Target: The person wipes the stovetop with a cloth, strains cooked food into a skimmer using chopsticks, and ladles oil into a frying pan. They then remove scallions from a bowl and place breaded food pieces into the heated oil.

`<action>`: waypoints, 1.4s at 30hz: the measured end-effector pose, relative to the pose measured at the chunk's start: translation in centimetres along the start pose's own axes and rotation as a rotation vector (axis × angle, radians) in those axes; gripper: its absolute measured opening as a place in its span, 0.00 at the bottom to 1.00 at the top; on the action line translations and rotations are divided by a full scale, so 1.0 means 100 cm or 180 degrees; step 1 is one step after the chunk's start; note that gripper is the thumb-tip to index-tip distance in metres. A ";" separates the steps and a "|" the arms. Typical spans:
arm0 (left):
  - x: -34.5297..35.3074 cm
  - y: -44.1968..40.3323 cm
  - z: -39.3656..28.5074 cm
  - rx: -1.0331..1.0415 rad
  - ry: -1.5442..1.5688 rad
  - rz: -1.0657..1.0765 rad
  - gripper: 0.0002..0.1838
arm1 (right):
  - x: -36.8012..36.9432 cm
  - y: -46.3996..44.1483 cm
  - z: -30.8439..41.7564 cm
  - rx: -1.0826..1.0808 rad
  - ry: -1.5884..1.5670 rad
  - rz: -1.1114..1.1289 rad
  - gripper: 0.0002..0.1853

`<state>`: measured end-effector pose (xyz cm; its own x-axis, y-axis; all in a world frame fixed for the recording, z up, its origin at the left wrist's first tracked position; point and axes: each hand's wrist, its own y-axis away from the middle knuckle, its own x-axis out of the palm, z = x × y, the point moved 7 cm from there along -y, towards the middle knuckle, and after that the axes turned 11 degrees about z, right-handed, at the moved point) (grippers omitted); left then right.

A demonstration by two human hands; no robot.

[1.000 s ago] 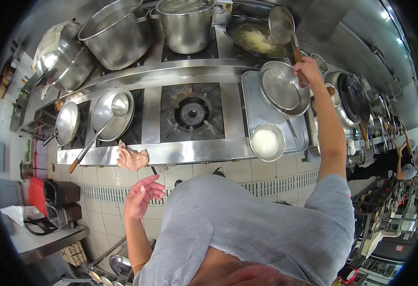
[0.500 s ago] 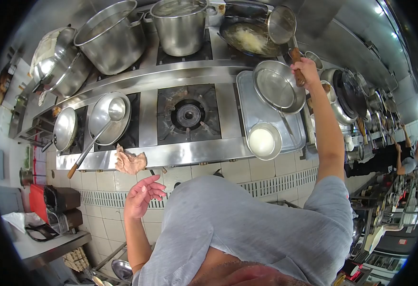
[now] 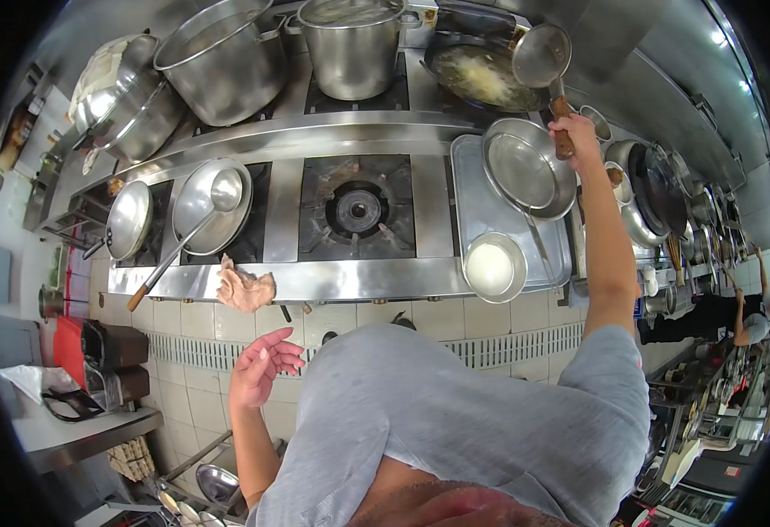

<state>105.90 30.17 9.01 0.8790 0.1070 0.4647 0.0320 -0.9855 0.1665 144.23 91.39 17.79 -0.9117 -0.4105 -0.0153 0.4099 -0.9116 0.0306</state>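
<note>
My right hand [image 3: 575,140] is closed around the wooden handle of a round skimmer [image 3: 541,54], held at the right rim of a dark wok [image 3: 442,83]. Pale, foaming food [image 3: 482,77] lies in the oil inside that wok. Below the skimmer, a metal strainer [image 3: 525,167] rests over a pan on a tray [image 3: 470,220]. Beside it stands a metal bowl of white stuff [image 3: 491,269]. My left hand [image 3: 264,364] hangs in front of the stove with fingers apart, holding nothing. Nearest to it is a crumpled pinkish-tan cloth [image 3: 244,285] on the stove's front edge.
Two tall stockpots [image 3: 223,75] stand at the back. A ladle [image 3: 226,190] lies in a shallow pan [image 3: 194,220] at the left, its handle jutting past the front edge. An unlit burner [image 3: 359,211] sits mid-stove. Another person [image 3: 758,321] is far right.
The view has shifted slightly, so the stove appears farther right. My right hand still grips the skimmer beside the wok, and my left hand stays spread.
</note>
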 end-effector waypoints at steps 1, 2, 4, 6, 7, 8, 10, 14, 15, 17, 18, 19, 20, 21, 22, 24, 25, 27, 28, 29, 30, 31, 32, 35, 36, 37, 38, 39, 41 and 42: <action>0.000 0.000 0.001 0.0001 0.0004 -0.0006 0.32 | 0.005 0.005 0.001 0.0070 -0.0059 0.0051 0.07; 0.000 0.000 0.001 0.0004 0.0007 -0.0012 0.32 | 0.011 0.010 0.002 0.0138 -0.0118 0.0101 0.07; 0.000 0.000 0.002 0.0003 0.0020 -0.0009 0.32 | 0.026 0.022 0.003 0.0198 -0.0175 0.0233 0.09; 0.001 -0.001 0.003 0.0001 0.0033 -0.0006 0.32 | 0.040 0.032 0.002 0.0258 -0.0176 0.0361 0.10; 0.001 -0.002 0.003 0.0000 0.0039 -0.0008 0.32 | 0.047 0.037 0.001 0.0291 -0.0148 0.0426 0.10; 0.001 -0.002 0.003 -0.0002 0.0043 -0.0008 0.32 | 0.053 0.038 -0.001 0.0322 -0.0122 0.0489 0.10; 0.002 -0.004 0.004 -0.0006 0.0053 0.0009 0.32 | 0.062 0.038 -0.007 0.0376 0.0036 0.0563 0.09; 0.005 -0.008 0.003 -0.0023 0.0041 0.0061 0.32 | 0.080 0.028 -0.022 0.0314 0.0249 0.0641 0.06; 0.005 -0.009 0.003 -0.0030 0.0029 0.0036 0.34 | 0.087 0.026 -0.023 0.0319 0.0234 0.0639 0.06; 0.006 -0.010 0.004 -0.0046 0.0009 -0.0014 0.36 | 0.094 0.017 -0.029 0.0273 0.0275 0.0643 0.06; 0.005 -0.010 0.004 -0.0047 0.0017 -0.0010 0.36 | 0.097 0.014 -0.032 0.0310 0.0237 0.0648 0.06; 0.005 -0.010 0.005 -0.0047 0.0025 -0.0010 0.36 | 0.099 0.011 -0.035 0.0348 0.0199 0.0656 0.06; 0.005 -0.008 0.006 -0.0039 0.0034 -0.0016 0.36 | 0.102 0.009 -0.037 0.0382 0.0162 0.0673 0.06; 0.005 -0.007 0.006 -0.0032 0.0052 0.0008 0.35 | 0.105 0.008 -0.037 0.0389 0.0043 0.0740 0.06; 0.005 -0.005 0.007 -0.0024 0.0070 0.0033 0.34 | 0.108 0.008 -0.037 0.0397 -0.0074 0.0806 0.06; 0.003 -0.003 0.007 -0.0017 0.0091 0.0055 0.33 | 0.111 0.009 -0.033 0.0439 -0.0416 0.0878 0.06; 0.003 -0.002 0.007 -0.0018 0.0095 0.0052 0.33 | 0.111 0.010 -0.030 0.0472 -0.0640 0.0883 0.06; 0.001 -0.002 0.007 -0.0030 0.0097 0.0029 0.34 | 0.109 0.009 -0.029 0.0544 -0.1072 0.0946 0.07; 0.000 -0.002 0.008 -0.0039 0.0094 0.0009 0.34 | 0.107 0.007 -0.030 0.0582 -0.1279 0.1004 0.08; -0.001 -0.002 0.007 -0.0047 0.0086 -0.0007 0.35 | 0.106 0.006 -0.031 0.0613 -0.1489 0.1060 0.08; 0.000 -0.003 0.006 -0.0039 0.0068 0.0017 0.35 | 0.103 0.008 -0.030 0.0572 -0.1640 0.1001 0.09; 0.001 -0.004 0.004 -0.0032 0.0050 0.0040 0.35 | 0.101 0.009 -0.029 0.0533 -0.1792 0.0941 0.10; 0.002 -0.006 0.002 -0.0029 0.0033 0.0064 0.35 | 0.099 0.010 -0.029 0.0495 -0.1945 0.0880 0.10; 0.011 -0.019 -0.001 -0.0053 0.0033 0.0179 0.35 | 0.094 0.013 -0.026 0.0378 -0.2171 0.1063 0.10; 0.022 -0.031 0.000 -0.0161 -0.0076 0.0363 0.34 | 0.082 0.017 -0.026 0.0361 -0.2125 0.0943 0.11; 0.035 -0.045 -0.001 -0.0256 -0.0187 0.0531 0.34 | 0.071 0.018 -0.024 0.0346 -0.2077 0.0842 0.11; 0.048 -0.059 -0.001 -0.0349 -0.0297 0.0700 0.34 | 0.060 0.020 -0.022 0.0329 -0.2028 0.0742 0.12; 0.060 -0.073 0.005 -0.0372 -0.0330 0.0977 0.30 | 0.052 0.023 -0.017 0.0429 -0.1976 0.0828 0.13; 0.094 -0.104 0.013 -0.0609 -0.0618 0.1358 0.29 | 0.038 0.036 -0.002 0.0318 -0.1819 0.0729 0.14; 0.113 -0.121 0.017 -0.0728 -0.0764 0.1549 0.28 | 0.031 0.042 0.003 0.0265 -0.1743 0.0677 0.14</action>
<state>116.27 43.08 10.73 0.8508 -0.4096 0.3294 -0.4822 -0.8575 0.1792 143.13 86.31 18.19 -0.6998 -0.4930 0.5170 0.6019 -0.7966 0.0552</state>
